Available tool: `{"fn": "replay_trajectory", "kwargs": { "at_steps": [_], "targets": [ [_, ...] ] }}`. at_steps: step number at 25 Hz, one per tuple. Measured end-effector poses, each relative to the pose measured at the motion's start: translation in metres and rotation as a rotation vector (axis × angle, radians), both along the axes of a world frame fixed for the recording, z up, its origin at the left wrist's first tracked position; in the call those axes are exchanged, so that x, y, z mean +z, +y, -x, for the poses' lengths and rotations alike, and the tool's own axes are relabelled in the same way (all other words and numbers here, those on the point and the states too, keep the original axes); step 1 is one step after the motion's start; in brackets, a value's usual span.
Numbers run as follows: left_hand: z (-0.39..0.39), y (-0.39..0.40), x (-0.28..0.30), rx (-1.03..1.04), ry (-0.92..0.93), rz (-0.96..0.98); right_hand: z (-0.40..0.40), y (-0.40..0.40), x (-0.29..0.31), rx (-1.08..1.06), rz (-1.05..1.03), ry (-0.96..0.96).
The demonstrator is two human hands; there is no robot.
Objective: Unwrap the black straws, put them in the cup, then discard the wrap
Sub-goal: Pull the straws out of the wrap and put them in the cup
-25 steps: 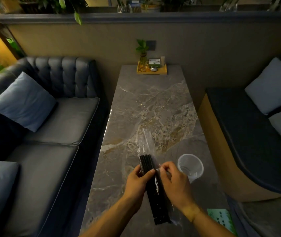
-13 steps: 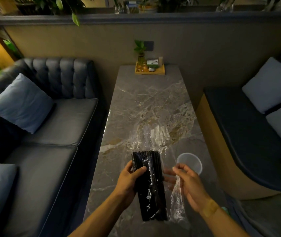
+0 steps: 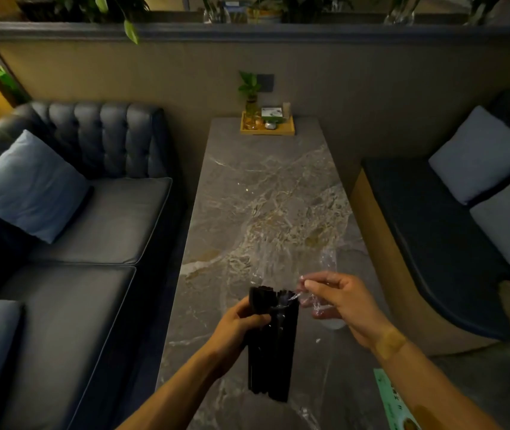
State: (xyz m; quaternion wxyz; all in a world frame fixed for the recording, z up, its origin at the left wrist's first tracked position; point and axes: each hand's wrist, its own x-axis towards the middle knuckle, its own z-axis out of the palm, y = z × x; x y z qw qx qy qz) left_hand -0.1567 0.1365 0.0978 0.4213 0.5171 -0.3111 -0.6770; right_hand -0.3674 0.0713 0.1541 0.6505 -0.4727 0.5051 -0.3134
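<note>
A bundle of black straws (image 3: 273, 352) stands nearly upright over the near part of the marble table (image 3: 266, 197). My left hand (image 3: 238, 328) grips the bundle near its top from the left. My right hand (image 3: 342, 301) pinches the clear plastic wrap (image 3: 290, 297), which stretches from the top of the straws toward the right and blurs upward over the table. The clear plastic cup (image 3: 331, 321) stands on the table behind my right hand, mostly hidden by it.
A yellow tray (image 3: 267, 130) with a small plant and small items sits at the table's far end. A dark leather sofa (image 3: 86, 231) lines the left side, a cushioned bench (image 3: 439, 243) the right. A green printed sheet (image 3: 394, 401) lies at the near right edge.
My right hand rose and moved right, pulling the wrap off the upper part of the straws. The loose wrap that stood above the bundle has swung right. My left hand kept its grip.
</note>
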Motion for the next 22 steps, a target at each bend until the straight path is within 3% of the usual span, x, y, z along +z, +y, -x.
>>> {"fn": "replay_trajectory", "kwargs": {
  "at_steps": [7,11,15,18,22],
  "targets": [
    [-0.023,0.025,-0.024,-0.366,0.162,-0.100,-0.017,0.017,0.022,-0.021,0.030,-0.092],
    [-0.027,0.035,-0.031,-0.392,0.178,-0.160,-0.016,0.028,0.029,-0.057,0.113,-0.064],
    [-0.026,0.040,-0.029,-0.367,-0.058,-0.148,-0.003,0.036,0.042,-0.081,0.177,0.102],
    [-0.021,0.043,-0.031,-0.298,-0.160,-0.088,0.005,0.034,0.056,-0.098,0.350,0.279],
    [-0.011,0.045,-0.035,-0.227,-0.219,0.040,-0.009,0.025,0.074,0.041,0.828,0.851]
  ]
}}
